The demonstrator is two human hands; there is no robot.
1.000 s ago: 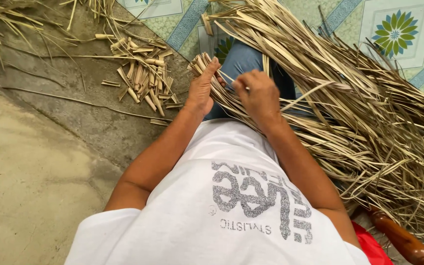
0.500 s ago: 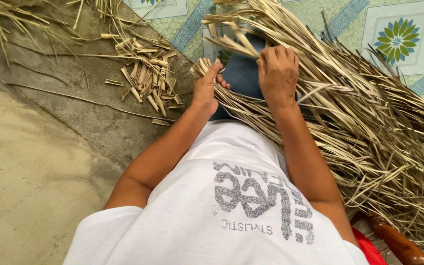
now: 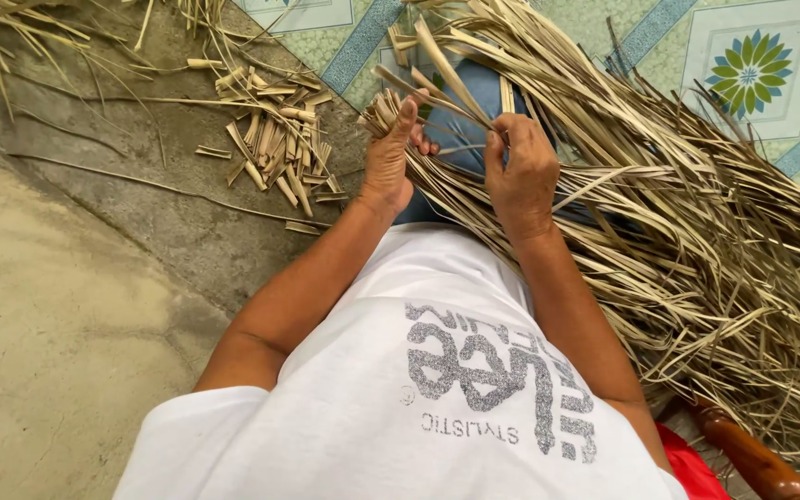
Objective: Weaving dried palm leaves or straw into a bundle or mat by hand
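Looking down, we see our left hand [image 3: 389, 162] clenched around a bundle of dried leaf strips [image 3: 383, 113] over our lap, steadying their cut ends, while our right hand [image 3: 520, 167] pinches a single strip [image 3: 446, 74] lifted from the big pile [image 3: 696, 241] alongside.

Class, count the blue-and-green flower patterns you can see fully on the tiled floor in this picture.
1: a blue-and-green flower pattern lies on the pale floor tile at top right. Others may be hidden beneath the dried leaf strips or cut off at the picture's edges.
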